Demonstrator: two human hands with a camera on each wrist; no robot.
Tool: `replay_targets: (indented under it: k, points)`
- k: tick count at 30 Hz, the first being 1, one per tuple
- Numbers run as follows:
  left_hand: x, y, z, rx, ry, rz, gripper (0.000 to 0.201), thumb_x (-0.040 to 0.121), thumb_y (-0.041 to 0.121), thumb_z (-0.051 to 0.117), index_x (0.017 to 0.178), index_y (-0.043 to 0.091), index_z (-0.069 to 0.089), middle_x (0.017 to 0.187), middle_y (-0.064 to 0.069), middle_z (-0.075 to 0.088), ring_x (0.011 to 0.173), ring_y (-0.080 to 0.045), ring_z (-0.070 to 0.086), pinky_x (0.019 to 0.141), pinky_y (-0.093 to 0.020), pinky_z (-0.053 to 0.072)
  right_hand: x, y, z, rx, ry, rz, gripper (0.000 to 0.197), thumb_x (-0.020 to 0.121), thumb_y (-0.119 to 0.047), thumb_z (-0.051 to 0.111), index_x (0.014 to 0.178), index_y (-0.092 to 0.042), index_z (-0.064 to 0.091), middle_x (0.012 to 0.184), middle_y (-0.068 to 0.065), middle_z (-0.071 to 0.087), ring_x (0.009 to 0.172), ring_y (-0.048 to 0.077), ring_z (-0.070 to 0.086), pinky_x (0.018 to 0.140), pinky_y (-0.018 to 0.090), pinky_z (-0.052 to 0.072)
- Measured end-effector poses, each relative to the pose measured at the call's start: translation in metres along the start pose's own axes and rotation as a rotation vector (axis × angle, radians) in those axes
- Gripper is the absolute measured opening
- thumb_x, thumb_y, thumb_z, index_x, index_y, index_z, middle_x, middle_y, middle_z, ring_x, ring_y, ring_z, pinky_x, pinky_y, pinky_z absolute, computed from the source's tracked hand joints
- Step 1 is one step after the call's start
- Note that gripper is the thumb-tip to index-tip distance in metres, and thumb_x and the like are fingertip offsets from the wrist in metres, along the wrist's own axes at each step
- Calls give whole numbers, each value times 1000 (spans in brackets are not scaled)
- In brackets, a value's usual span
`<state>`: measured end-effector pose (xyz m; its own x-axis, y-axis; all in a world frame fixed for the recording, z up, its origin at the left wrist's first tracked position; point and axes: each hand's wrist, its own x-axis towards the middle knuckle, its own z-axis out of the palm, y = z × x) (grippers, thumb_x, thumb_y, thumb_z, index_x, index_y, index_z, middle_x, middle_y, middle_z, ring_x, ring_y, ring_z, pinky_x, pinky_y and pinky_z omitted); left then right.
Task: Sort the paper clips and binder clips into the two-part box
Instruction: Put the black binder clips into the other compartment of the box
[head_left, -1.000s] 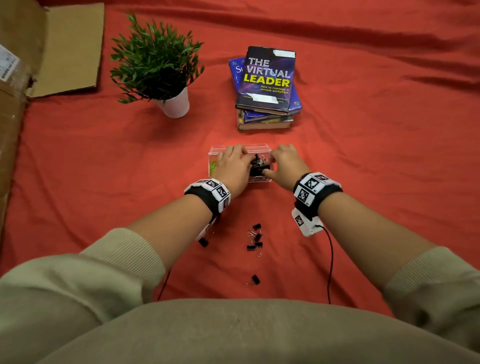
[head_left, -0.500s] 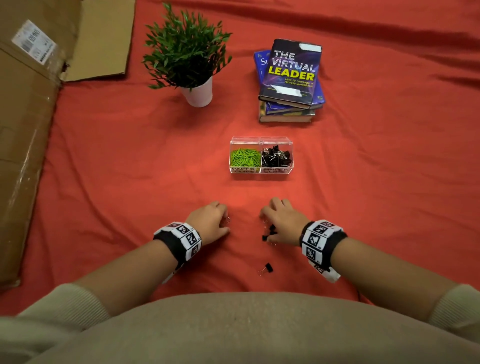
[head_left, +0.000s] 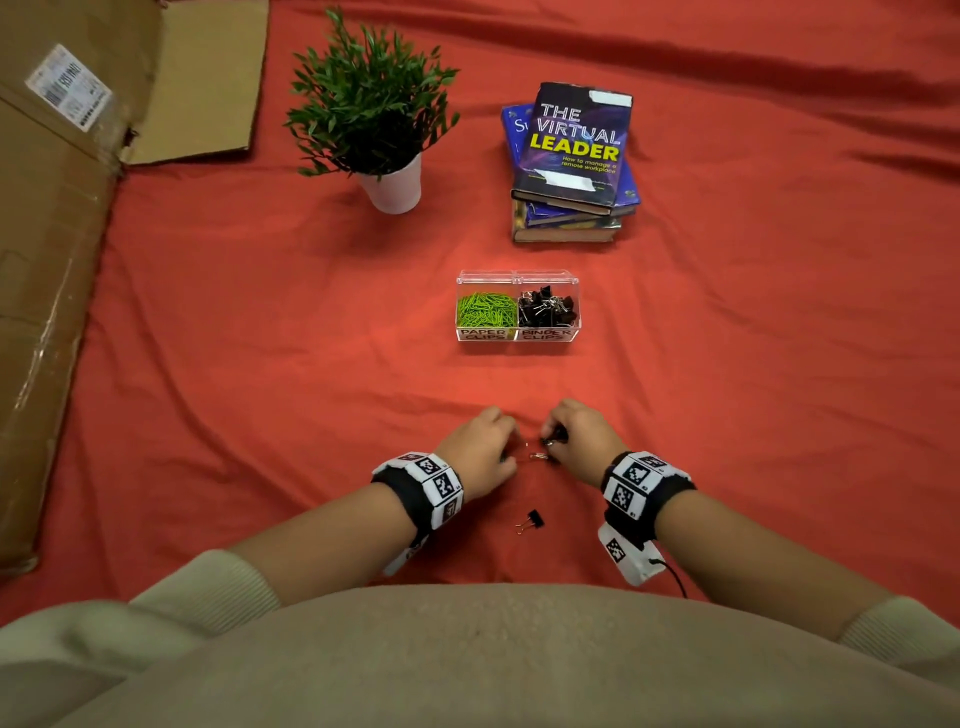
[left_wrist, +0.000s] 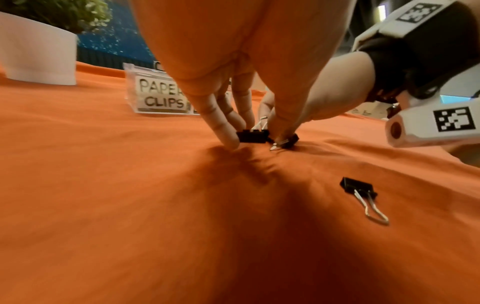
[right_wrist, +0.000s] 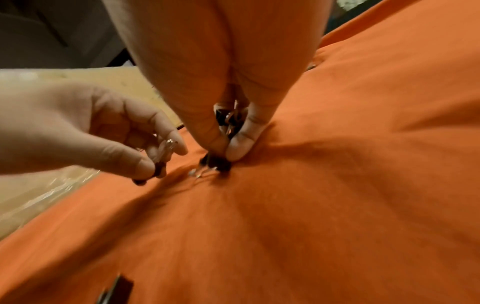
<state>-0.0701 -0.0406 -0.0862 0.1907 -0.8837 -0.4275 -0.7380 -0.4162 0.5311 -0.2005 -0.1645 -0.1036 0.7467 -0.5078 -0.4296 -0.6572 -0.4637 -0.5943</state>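
The clear two-part box (head_left: 518, 336) stands mid-cloth, with green paper clips (head_left: 485, 310) in its left half and black binder clips (head_left: 548, 306) in its right. Nearer me, both hands meet on the cloth. My left hand (head_left: 506, 449) (left_wrist: 257, 140) pinches a black binder clip (left_wrist: 252, 136) lying on the cloth. My right hand (head_left: 545, 441) (right_wrist: 223, 156) pinches another binder clip (right_wrist: 217, 163) and holds more clips (right_wrist: 230, 119) curled in its palm. One loose binder clip (head_left: 531, 519) (left_wrist: 359, 191) lies closer to my body.
A potted plant (head_left: 387, 130) and a stack of books (head_left: 571, 166) stand beyond the box. Flattened cardboard (head_left: 57, 249) covers the left edge. The red cloth (head_left: 753, 338) is wrinkled under my fingers.
Both hands left the box and came back to the loose clips near me. Since half a second ago they have drawn together and closed on binder clips.
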Motion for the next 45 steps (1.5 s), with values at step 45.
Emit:
replay_targets:
  k: [45]
  points:
    - [104,32,-97,-230,409,-122,22,82,24,69,98,19,54,90,-1,66,77,-20,61,71,-33,50,-35,-14,5,-227,-325,-308,18,82,-17,58,95,-5,62,103,14,58,91,29,58,83,35,46]
